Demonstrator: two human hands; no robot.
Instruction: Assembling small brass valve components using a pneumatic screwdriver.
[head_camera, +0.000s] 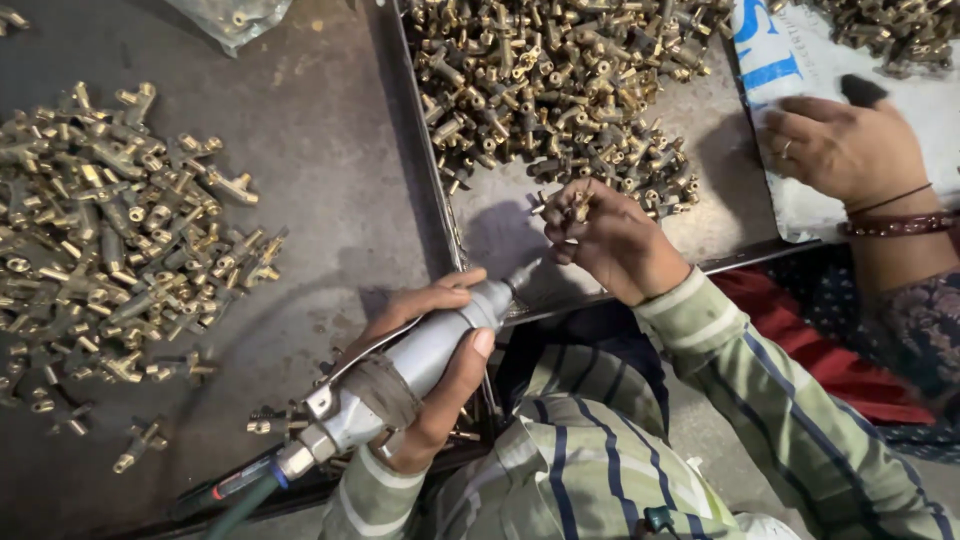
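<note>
At the far left a loose heap of brass fittings (110, 240) spreads over a dark, stained metal surface (320, 130), with a few strays trailing toward the bottom edge. Between this heap and the raised rim of a shallow metal tray (425, 170) runs a bare strip of that surface, the widest open room in view.

The left hand (425, 370) sits just below the tray's near corner, fingers wrapped tight around a grey pneumatic hand tool (400, 375). The tool lies tilted, its hose (240, 495) leaving toward the lower left and its thin tip (525, 275) aimed up and right, close under the right hand. A few small fittings lie beneath the tool's body.

The right hand (610, 245) hovers over the bare front part of the tray, fingertips pinched on one small brass fitting (575, 205), held just above the tool tip; whether they touch cannot be told. The piece is short, yellow-gold and dull. Behind it a second, denser pile of fittings (560, 80) fills the tray's back half.

Striped sleeves (620, 440) cover both forearms. At the right another person's hand (845, 145), with ring and bangles, rests on a white printed sack (880, 200) carrying more fittings.
</note>
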